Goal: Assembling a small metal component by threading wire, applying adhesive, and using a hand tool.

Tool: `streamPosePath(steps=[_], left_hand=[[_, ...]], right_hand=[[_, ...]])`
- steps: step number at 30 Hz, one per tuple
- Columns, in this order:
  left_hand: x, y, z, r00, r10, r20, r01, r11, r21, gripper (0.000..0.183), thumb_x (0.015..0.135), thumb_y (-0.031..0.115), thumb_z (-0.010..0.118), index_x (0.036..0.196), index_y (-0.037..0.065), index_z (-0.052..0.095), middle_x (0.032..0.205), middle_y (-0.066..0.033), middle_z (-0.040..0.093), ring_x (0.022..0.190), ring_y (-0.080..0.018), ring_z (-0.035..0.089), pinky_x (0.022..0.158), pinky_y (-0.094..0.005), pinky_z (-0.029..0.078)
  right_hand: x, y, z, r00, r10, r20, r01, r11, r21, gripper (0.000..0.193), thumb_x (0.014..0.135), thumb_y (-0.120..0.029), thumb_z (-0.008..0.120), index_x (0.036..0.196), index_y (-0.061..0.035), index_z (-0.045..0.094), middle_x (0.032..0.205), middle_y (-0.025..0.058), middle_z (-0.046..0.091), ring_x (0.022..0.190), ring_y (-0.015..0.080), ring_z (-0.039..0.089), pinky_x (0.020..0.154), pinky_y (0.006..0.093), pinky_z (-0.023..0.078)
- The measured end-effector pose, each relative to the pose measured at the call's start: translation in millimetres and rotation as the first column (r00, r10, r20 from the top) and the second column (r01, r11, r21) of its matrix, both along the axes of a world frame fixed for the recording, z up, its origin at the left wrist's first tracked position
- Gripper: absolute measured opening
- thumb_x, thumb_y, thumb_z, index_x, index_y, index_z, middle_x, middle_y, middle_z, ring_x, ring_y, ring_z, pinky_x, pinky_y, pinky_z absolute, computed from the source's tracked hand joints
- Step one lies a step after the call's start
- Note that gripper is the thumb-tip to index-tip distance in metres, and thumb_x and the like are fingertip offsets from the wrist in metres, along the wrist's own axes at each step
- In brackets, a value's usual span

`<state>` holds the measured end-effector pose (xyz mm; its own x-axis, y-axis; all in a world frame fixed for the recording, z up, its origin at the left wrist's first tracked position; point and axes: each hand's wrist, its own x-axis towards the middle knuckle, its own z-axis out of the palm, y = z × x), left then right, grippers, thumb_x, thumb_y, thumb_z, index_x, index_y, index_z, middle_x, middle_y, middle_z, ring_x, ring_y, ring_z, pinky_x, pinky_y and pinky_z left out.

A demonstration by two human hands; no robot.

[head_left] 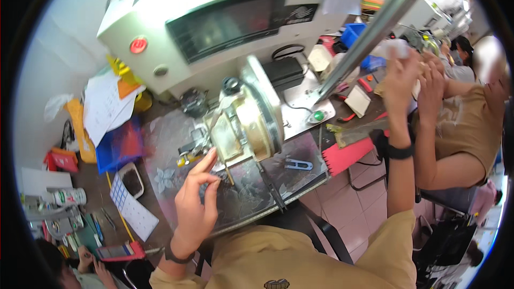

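Observation:
My left hand [196, 203] is raised at the front of a round metal fixture [254, 128] on the bench, its index finger stretched out and thumb apart. That fingertip is at the edge of a pale, worn block [225, 138] on the fixture; contact is unclear. Nothing shows in this hand. A thin brass-coloured rod [229, 175] points down from the block beside my fingers. Far to the right, my right hand [401, 83] is lifted and smeared by motion. A whitish blur [395, 48] lies at its fingertips, too indistinct to name. A co-worker's hand [431, 91] is close beside it.
A large white machine [214, 0] with a dark screen [230, 24] stands behind the fixture. A metal post [369, 32] slants across the right. A blue tray [115, 152] and papers [110, 99] lie left. A light-blue tool [299, 165] rests near the bench's front edge.

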<state>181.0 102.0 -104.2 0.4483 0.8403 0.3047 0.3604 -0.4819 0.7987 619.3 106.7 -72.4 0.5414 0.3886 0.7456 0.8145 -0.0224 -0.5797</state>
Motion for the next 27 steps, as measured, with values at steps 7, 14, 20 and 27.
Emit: streamPosePath(steps=[7, 14, 20, 27], left_hand=[[0.7, 16.7, -3.2, 0.989, -0.137, 0.063, 0.132, 0.988, 0.078, 0.016, 0.087, -0.008, 0.063, 0.099, -0.001, 0.055, 0.133, -0.0263, 0.06, 0.116, -0.0373, 0.064, 0.094, -0.038, 0.052], [-3.5, 15.8, -6.7, 0.993, -0.108, 0.055, 0.102, 0.99, 0.097, 0.015, 0.088, -0.006, 0.064, 0.098, -0.001, 0.055, 0.132, -0.0246, 0.061, 0.113, -0.0365, 0.066, 0.091, -0.0381, 0.053], [-4.1, 19.2, -7.4, 0.991, -0.115, 0.069, 0.11, 0.991, 0.081, 0.015, 0.088, -0.005, 0.065, 0.098, 0.0, 0.055, 0.132, -0.0241, 0.061, 0.111, -0.0353, 0.066, 0.09, -0.0368, 0.053], [-4.2, 20.3, -6.1, 0.985, -0.132, 0.112, 0.136, 0.99, -0.027, 0.011, 0.089, -0.007, 0.06, 0.095, -0.001, 0.054, 0.13, -0.028, 0.061, 0.121, -0.0362, 0.062, 0.102, -0.0401, 0.048]], right_hand=[[-63.5, -75.8, 51.5, 0.94, 0.232, -0.25, -0.208, 0.971, 0.121, 0.04, 0.107, -0.029, 0.04, 0.131, 0.0029, 0.04, 0.119, 0.0283, 0.062, 0.096, 0.0427, 0.069, 0.077, 0.0521, 0.062], [-166.4, -61.0, 30.5, 0.384, 0.899, -0.21, -0.895, 0.419, 0.154, 0.052, 0.1, -0.054, 0.047, 0.122, -0.0071, 0.039, 0.086, 0.016, 0.058, 0.066, 0.0307, 0.06, 0.05, 0.0377, 0.053], [-203.3, -28.8, 15.9, 0.157, 0.95, -0.269, -0.969, 0.201, 0.145, 0.059, 0.099, -0.056, 0.049, 0.126, -0.0075, 0.031, 0.089, 0.0231, 0.062, 0.066, 0.0361, 0.068, 0.055, 0.044, 0.06], [-230.3, -14.3, 16.3, 0.451, 0.845, -0.287, -0.892, 0.438, -0.111, 0.059, 0.103, -0.053, 0.041, 0.122, 0.0011, 0.027, 0.09, 0.0259, 0.066, 0.066, 0.0316, 0.07, 0.059, 0.039, 0.06]])
